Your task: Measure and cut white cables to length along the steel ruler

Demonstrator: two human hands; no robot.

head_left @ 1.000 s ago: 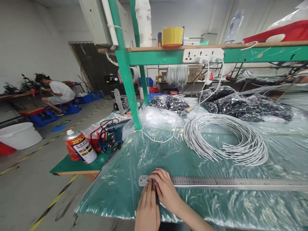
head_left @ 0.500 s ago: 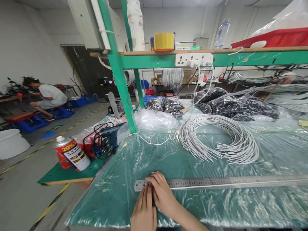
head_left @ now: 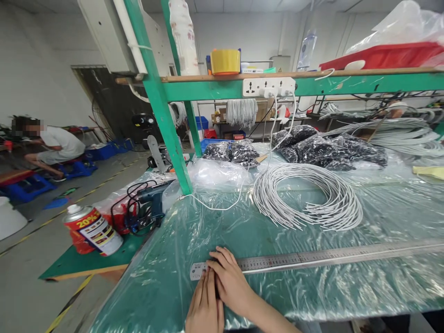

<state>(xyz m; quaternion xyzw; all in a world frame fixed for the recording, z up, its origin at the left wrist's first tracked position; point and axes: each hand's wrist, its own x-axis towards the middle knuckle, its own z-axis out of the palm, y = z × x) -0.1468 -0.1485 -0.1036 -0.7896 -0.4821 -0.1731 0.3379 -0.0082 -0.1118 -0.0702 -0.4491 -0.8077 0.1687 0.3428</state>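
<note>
A long steel ruler point(head_left: 287, 260) lies across the bench, its rounded left end beside my fingers. Along its near edge runs a thin white cable point(head_left: 263, 270), whose left end disappears beneath my hands. My left hand point(head_left: 207, 300) is closed, fingers pressed together and tips at the ruler's near edge. Over the ruler rests my right hand point(head_left: 234, 284), bent fingers closed around the cable at the edge and touching the other hand. Both thumbs and the cable's end are hidden.
Behind the ruler sits a coil of grey cables point(head_left: 312, 196). Bags of black parts point(head_left: 333, 150) lie farther back, under a green shelf frame with a power strip point(head_left: 268, 87). At left are a spray can point(head_left: 93, 230) and a heat gun point(head_left: 152, 199). A person point(head_left: 60, 145) sits far left.
The view has turned slightly to the right, so the surroundings appear farther left. My hands keep the same pose at the ruler's left end.
</note>
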